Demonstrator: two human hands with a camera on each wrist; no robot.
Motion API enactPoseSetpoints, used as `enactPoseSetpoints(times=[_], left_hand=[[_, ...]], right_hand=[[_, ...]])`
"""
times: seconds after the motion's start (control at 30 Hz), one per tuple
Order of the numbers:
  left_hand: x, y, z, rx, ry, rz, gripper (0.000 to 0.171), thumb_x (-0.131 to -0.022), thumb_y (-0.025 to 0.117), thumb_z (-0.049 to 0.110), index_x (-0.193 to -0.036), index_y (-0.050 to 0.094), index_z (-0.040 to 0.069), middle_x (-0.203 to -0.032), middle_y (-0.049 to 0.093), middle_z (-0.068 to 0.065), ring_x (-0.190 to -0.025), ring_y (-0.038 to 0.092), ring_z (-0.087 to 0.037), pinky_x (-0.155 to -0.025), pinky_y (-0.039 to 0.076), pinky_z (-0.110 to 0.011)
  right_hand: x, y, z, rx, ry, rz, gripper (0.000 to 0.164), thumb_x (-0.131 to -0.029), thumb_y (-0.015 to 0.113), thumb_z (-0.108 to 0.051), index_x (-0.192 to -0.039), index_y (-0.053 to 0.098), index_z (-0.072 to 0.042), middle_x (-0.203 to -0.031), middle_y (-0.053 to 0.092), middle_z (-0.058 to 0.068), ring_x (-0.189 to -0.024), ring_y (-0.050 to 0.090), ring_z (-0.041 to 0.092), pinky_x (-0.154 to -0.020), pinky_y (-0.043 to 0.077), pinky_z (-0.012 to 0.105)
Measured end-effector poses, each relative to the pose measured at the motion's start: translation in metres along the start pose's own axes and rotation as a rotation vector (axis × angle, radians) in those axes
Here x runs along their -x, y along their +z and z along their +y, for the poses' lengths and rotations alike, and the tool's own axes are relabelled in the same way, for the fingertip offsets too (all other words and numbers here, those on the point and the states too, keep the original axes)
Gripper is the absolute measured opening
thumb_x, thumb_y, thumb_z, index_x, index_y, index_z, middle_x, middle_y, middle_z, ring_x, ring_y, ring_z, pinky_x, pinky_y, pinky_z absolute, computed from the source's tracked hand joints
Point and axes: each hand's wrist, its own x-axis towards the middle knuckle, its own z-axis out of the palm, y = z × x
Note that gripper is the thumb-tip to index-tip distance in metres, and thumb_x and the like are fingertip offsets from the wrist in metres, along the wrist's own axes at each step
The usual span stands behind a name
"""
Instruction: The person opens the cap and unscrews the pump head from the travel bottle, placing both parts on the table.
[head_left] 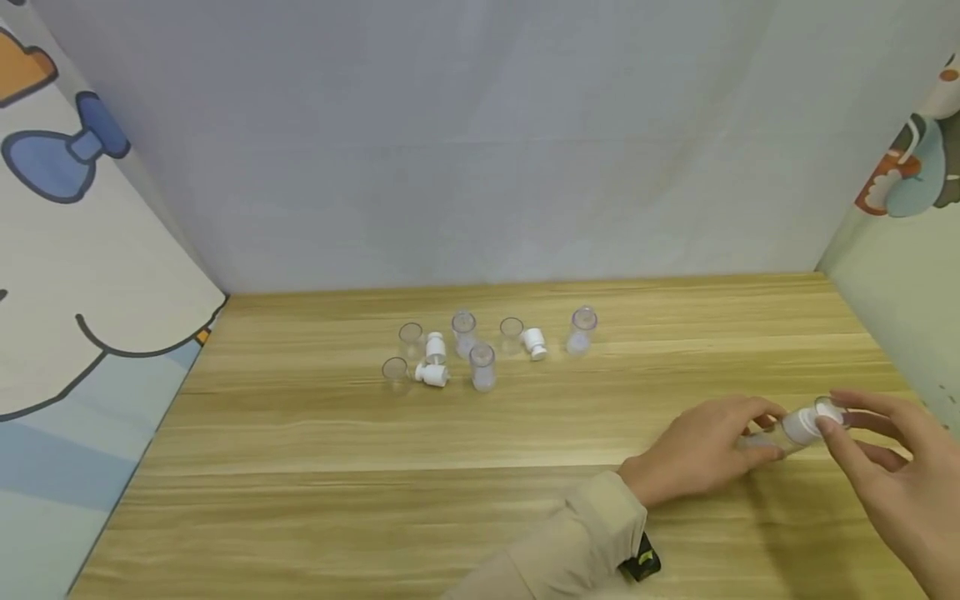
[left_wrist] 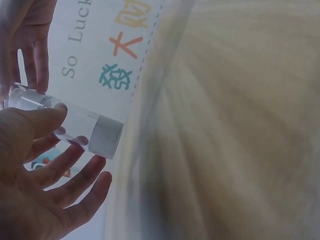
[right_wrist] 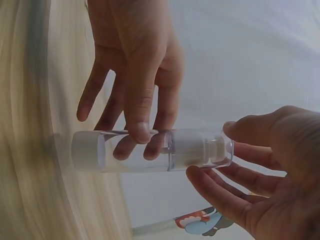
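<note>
Off toward the right side of the table, both hands hold one clear pump bottle (right_wrist: 112, 162) with a white base. My left hand (head_left: 705, 450) grips its clear body between thumb and fingers. At the other end, my right hand (head_left: 900, 467) pinches the clear cap (right_wrist: 227, 152), thumb on one side and fingers on the other. A white pump head (right_wrist: 187, 147) shows through the clear plastic between the two hands. In the right wrist view the bottle lies sideways, cap to the right; in the left wrist view its white base (left_wrist: 106, 137) points right.
Farther back on the wooden table (head_left: 337, 483) stand clear bottles (head_left: 483, 371) and clear caps (head_left: 395, 377). White pump heads (head_left: 432, 375) lie among them. A pale curtain (head_left: 487, 167) closes the back, with printed panels (head_left: 75, 292) at the sides.
</note>
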Motion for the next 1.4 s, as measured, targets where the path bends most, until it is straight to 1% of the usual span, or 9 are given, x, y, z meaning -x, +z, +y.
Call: enactPoseSetpoints(times=[0.13, 0.3, 0.5, 0.73, 0.93, 1.03, 1.17, 1.23, 1.4], left_hand=[[0.005, -0.011, -0.003, 0.008, 0.020, 0.019, 0.043, -0.104, 0.062, 0.044, -0.145, 0.056, 0.030, -0.134, 0.066, 0.019, -0.115, 0.060, 0.011, -0.090, 0.044, -0.003], [0.013, -0.026, -0.007, 0.016, 0.049, 0.048, 0.044, -0.105, 0.061, 0.043, -0.146, 0.056, 0.027, -0.134, 0.067, 0.017, -0.114, 0.060, 0.010, -0.093, 0.043, -0.002], [0.024, -0.045, -0.012, 0.056, 0.079, 0.072, 0.044, -0.105, 0.061, 0.042, -0.145, 0.057, 0.023, -0.132, 0.069, 0.013, -0.115, 0.061, 0.007, -0.095, 0.042, -0.002], [0.037, -0.055, -0.017, 0.082, 0.097, 0.107, 0.043, -0.105, 0.062, 0.041, -0.144, 0.058, 0.022, -0.131, 0.069, 0.012, -0.116, 0.061, 0.004, -0.095, 0.043, -0.003], [0.051, -0.063, -0.023, 0.077, 0.138, 0.184, 0.042, -0.104, 0.064, 0.040, -0.142, 0.061, 0.022, -0.127, 0.070, 0.009, -0.116, 0.063, -0.001, -0.094, 0.042, -0.003], [0.057, -0.068, -0.026, 0.073, 0.150, 0.210, 0.042, -0.103, 0.066, 0.039, -0.141, 0.062, 0.022, -0.125, 0.069, 0.008, -0.115, 0.064, -0.003, -0.091, 0.042, -0.003], [0.066, -0.073, -0.028, 0.070, 0.149, 0.237, 0.042, -0.102, 0.068, 0.040, -0.140, 0.063, 0.022, -0.124, 0.067, 0.008, -0.112, 0.062, -0.001, -0.089, 0.041, -0.002], [0.070, -0.075, -0.030, 0.073, 0.143, 0.248, 0.042, -0.101, 0.068, 0.040, -0.139, 0.063, 0.022, -0.124, 0.067, 0.008, -0.111, 0.061, 0.001, -0.088, 0.041, -0.002], [0.081, -0.079, -0.036, 0.118, 0.136, 0.264, 0.041, -0.099, 0.072, 0.039, -0.136, 0.064, 0.022, -0.123, 0.066, 0.005, -0.109, 0.060, 0.001, -0.088, 0.043, -0.003]], right_hand=[[0.000, 0.002, -0.006, -0.011, -0.002, 0.016, 0.043, -0.085, 0.070, 0.020, -0.127, 0.062, 0.014, -0.119, 0.056, -0.036, -0.106, 0.055, -0.017, -0.081, 0.046, -0.004], [-0.003, 0.005, -0.016, -0.068, 0.011, 0.022, 0.043, -0.087, 0.068, 0.021, -0.128, 0.065, 0.009, -0.119, 0.063, -0.026, -0.111, 0.060, -0.008, -0.084, 0.050, 0.000], [-0.007, 0.007, -0.025, -0.155, -0.104, -0.002, 0.045, -0.086, 0.064, 0.027, -0.129, 0.062, 0.013, -0.122, 0.067, -0.017, -0.116, 0.062, -0.001, -0.088, 0.052, 0.003], [-0.008, 0.009, -0.028, -0.254, -0.213, -0.046, 0.041, -0.087, 0.059, 0.029, -0.128, 0.056, 0.022, -0.130, 0.068, -0.010, -0.122, 0.063, 0.002, -0.094, 0.052, 0.007], [-0.006, 0.011, -0.036, -0.316, -0.108, -0.082, 0.044, -0.088, 0.060, 0.028, -0.131, 0.057, 0.018, -0.128, 0.069, -0.004, -0.123, 0.064, 0.003, -0.095, 0.053, 0.009], [-0.005, 0.012, -0.037, -0.481, -0.074, -0.121, 0.044, -0.089, 0.057, 0.029, -0.132, 0.056, 0.019, -0.130, 0.067, 0.003, -0.126, 0.064, 0.008, -0.095, 0.055, 0.012], [-0.005, 0.015, -0.039, -0.684, -0.107, -0.188, 0.044, -0.089, 0.051, 0.032, -0.133, 0.051, 0.023, -0.133, 0.064, 0.010, -0.130, 0.063, 0.015, -0.097, 0.056, 0.018], [-0.004, 0.017, -0.043, -0.719, -0.090, -0.218, 0.044, -0.090, 0.051, 0.031, -0.133, 0.049, 0.025, -0.133, 0.063, 0.011, -0.130, 0.063, 0.016, -0.098, 0.057, 0.020], [-0.002, 0.018, -0.052, -0.652, 0.023, -0.273, 0.045, -0.094, 0.052, 0.026, -0.138, 0.047, 0.022, -0.134, 0.062, 0.005, -0.128, 0.063, 0.013, -0.099, 0.058, 0.023]])
